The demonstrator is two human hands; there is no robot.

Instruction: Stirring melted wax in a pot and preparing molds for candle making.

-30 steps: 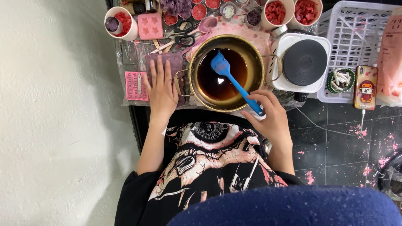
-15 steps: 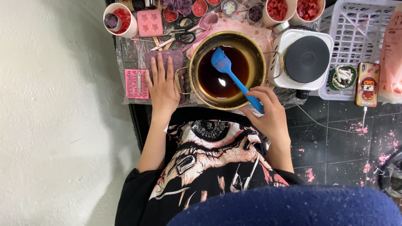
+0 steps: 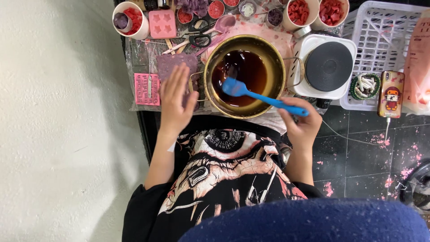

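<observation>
Moved since earlier: blue silicone spatula (image 3: 262,96) now lies flatter across the pot, its blade toward the left of the liquid; before, it slanted steeply down to the right. Right hand (image 3: 301,124) has shifted right, off the pot's lower edge. Left hand (image 3: 175,99) unchanged.
Right hand: fingers clamped round the spatula's handle end, just outside the pot's lower right rim.
Left hand: open and flat, fingers spread, palm down on the tabletop (image 3: 144,112) just left of the pot; it holds nothing. Fingertips overlap a mauve rectangular slab (image 3: 168,66).
Spatula: blade over the dark liquid, left of centre; whether it dips in, cannot tell.
Pot: round brass-coloured metal pot (image 3: 244,76) with side handles, holding dark brown liquid, mid-tabletop in front of the person.
Right of pot: white single electric hotplate with black round plate (image 3: 328,66), just beside it.
Further right: white plastic basket (image 3: 380,36); phone in a yellow-brown case (image 3: 391,93) against it.
Left edge: pink rectangular mould (image 3: 146,88) near the left hand.
Back row: white cups of red pieces (image 3: 313,11), pink star mould (image 3: 162,23), black-handled scissors (image 3: 199,40).
</observation>
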